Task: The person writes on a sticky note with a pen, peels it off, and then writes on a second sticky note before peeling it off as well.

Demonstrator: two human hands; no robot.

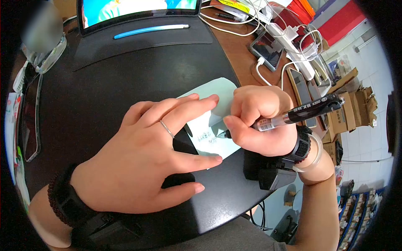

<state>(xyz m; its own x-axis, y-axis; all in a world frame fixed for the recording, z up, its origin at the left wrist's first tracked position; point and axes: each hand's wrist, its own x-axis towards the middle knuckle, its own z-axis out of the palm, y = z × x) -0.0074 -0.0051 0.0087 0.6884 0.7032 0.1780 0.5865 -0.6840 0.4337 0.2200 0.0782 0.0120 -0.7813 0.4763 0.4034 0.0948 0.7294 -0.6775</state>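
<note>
One broad black table with a curved, glossy edge (125,79) fills the middle of my remote view. Across the top of the frame I have a tablet with a black border and a bright, colourful screen (138,8), partly cut off. Left of centre, my left hand (140,146) lies palm down with its fingers spread apart, gripping nothing, two fingertips resting on the paper. Right of centre, my right hand (261,121) is curled closed around the pen. Between both hands, at mid-frame, I see the pale green sheet of paper (214,121), partly covered by fingers and bearing small dark handwriting below its middle. My black gel pen with a clear barrel (299,113) slants toward the upper right, its dark tip down at the paper; I cannot tell whether it touches. A slim blue and white stick (150,32) lies below the screen. Smallest is a thin silver ring (166,129) on my left hand.
</note>
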